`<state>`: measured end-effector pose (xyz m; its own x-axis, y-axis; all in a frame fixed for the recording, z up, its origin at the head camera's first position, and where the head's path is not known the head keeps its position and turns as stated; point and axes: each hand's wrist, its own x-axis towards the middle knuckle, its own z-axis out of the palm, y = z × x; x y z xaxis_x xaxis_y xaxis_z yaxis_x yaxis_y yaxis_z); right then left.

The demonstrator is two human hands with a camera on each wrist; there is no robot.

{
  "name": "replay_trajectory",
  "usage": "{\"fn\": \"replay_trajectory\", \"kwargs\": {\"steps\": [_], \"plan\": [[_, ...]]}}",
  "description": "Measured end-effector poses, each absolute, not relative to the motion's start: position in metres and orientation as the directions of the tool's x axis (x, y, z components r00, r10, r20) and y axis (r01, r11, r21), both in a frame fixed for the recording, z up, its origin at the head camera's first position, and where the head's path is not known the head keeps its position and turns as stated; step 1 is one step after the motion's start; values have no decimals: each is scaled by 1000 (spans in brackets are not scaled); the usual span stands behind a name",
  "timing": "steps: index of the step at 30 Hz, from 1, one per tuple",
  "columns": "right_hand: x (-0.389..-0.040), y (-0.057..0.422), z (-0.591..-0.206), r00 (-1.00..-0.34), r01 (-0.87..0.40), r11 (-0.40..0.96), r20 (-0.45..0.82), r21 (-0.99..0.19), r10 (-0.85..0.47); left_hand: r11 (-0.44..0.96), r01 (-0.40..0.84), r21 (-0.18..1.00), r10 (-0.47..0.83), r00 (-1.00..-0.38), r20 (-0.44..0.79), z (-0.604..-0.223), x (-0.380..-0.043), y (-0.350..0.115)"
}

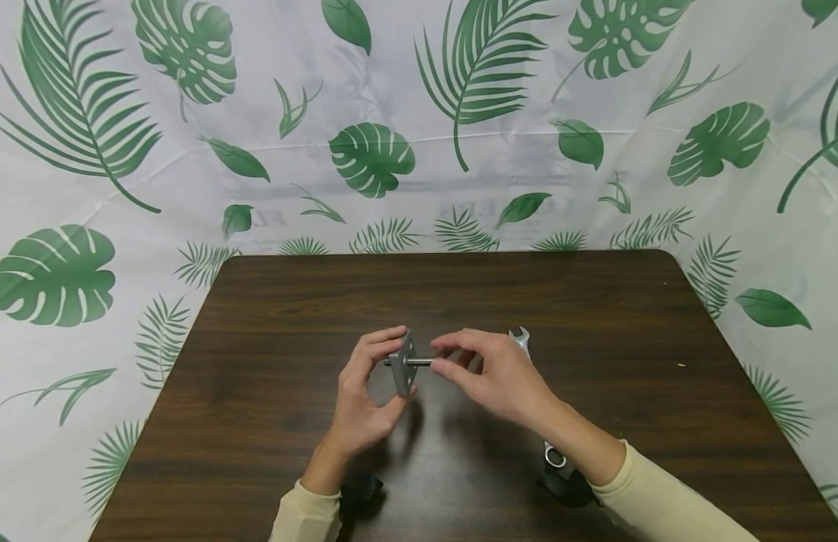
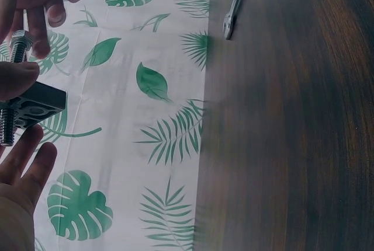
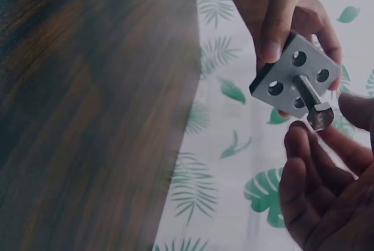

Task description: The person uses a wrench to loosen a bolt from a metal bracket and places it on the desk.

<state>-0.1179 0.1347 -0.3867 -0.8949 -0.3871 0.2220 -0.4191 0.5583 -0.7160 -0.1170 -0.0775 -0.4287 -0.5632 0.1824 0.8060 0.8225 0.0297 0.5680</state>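
The bolt (image 3: 319, 116) is shiny, partly ridged metal; the plate (image 3: 287, 73) looks matt. The wrench (image 1: 523, 342) is glossy metal, the counter (image 1: 310, 293) wood-grained.

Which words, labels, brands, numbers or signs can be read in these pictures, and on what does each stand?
None can be read.
Leaf-print backdrop: faint letter-like marks, too blurred to read.
Bolt head: any marking too blurred to tell.
Combination wrench: any stamping too small to tell.
Square plate: no lettering visible.
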Motion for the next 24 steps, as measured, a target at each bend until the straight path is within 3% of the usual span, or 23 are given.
{"fn": "replay_trajectory", "kwargs": {"steps": [6,17,24], "plan": [[-118,136,-385,-923,-335,587,133,-737,-360,37,827,561,184,-558,809,-428,-117,-77],[-118,137,-386,-854,-499,543,278,-675,-439,35,824,565,185,-561,807,-428,-117,-78],[-117,137,-383,-905,-387,577,176,-719,-388,29,827,562,188,-557,809,-427,-117,-78]]}}
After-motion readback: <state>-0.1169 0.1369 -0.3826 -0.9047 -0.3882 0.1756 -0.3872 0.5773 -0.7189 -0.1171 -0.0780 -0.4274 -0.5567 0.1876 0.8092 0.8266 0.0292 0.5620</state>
